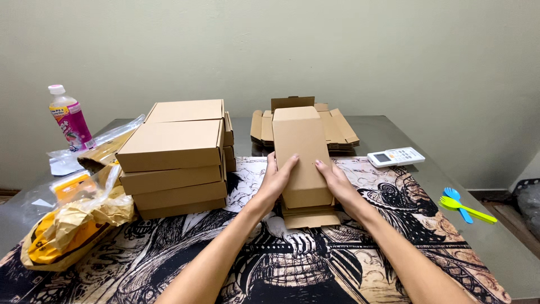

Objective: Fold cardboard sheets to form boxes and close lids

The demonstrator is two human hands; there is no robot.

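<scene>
The left hand (277, 181) and right hand (336, 181) clasp a partly folded cardboard box (302, 155) from both sides, fingers pressed flat on it, over the printed mat (315, 264). Finished boxes (174, 160) are stacked at nine o'clock; flat blanks (337, 128) lie at twelve; a white remote (395, 156) sits at two.

A cardboard box (302, 157) stood at the centre of the table (394, 126), on a printed mat (315, 264), with the left hand (275, 180) and right hand (336, 179) on its sides. Flat box blanks (337, 126) lay behind it. Stacked folded boxes (177, 160) sat to its left. Further left were plastic bags (76, 217) and, behind them, a bottle (70, 118). A remote control (395, 156) lay to the right, two plastic sporks (464, 207) beyond.
</scene>
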